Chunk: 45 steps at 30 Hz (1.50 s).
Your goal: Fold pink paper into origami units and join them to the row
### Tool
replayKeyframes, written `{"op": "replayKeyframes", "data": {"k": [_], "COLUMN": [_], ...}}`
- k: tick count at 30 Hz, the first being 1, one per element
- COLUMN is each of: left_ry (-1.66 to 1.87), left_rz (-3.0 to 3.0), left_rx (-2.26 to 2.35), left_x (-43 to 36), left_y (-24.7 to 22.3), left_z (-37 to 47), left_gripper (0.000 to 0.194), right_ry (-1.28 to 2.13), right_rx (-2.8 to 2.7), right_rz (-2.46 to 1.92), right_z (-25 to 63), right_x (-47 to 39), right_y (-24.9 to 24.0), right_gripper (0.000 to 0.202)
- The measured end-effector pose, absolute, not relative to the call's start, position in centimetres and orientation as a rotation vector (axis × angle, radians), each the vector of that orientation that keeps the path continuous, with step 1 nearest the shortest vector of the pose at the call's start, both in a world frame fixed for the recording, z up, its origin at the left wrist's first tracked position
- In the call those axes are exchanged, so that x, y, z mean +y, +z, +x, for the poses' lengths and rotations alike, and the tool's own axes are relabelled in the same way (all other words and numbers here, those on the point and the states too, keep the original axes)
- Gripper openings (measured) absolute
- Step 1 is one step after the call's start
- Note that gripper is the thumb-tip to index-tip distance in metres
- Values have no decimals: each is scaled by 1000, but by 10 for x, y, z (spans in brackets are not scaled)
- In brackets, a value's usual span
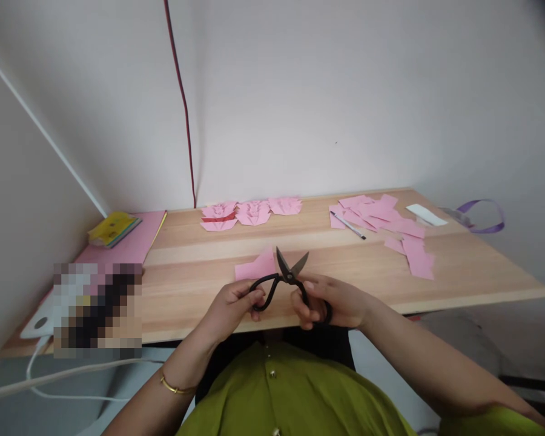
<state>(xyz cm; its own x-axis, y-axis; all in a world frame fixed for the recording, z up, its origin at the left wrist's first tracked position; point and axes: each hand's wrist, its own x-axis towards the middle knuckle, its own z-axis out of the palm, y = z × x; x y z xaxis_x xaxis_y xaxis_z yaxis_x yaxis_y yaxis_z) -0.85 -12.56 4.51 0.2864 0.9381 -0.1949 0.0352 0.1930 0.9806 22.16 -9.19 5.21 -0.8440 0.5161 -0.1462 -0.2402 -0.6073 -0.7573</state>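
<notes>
Black-handled scissors are held in front of me above the table's near edge, their blades spread apart and pointing away. The fingers of my left hand are closed on the left handle loop. Around the right loop wrap the fingers of my right hand. Just beyond the scissors, a pink piece of paper lies on the wooden table; the blades and my left hand are close to it.
Folded pink paper shapes sit along the back. Loose pink paper pieces and a pen lie at the right, beside a white strip. A yellow packet rests on pink sheets at the left, near a white cable.
</notes>
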Motion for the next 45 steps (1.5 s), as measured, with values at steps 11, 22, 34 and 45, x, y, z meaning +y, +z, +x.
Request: {"op": "replayKeyframes", "data": {"k": [11,22,34,45], "left_ry": [819,309,446,320], "left_rz": [2029,2386,2272,2327], "left_rx": [1404,1717,1601,1777], "left_x": [-87,-49,-53,-63], "left_y": [48,29,28,27], "left_z": [-32,-20,-23,-22], "left_gripper": [32,30,14,35], "right_ry": [1562,554,421,404], "right_rx": [-1903,-2316,-2495,-2509], "right_rz": [-857,-1169,-1048,-992], "right_z": [238,256,245,241], "right_x": [-87,-56,-34,-26], "right_y": [56,24,18,14], "right_gripper": [42,37,33,29]}}
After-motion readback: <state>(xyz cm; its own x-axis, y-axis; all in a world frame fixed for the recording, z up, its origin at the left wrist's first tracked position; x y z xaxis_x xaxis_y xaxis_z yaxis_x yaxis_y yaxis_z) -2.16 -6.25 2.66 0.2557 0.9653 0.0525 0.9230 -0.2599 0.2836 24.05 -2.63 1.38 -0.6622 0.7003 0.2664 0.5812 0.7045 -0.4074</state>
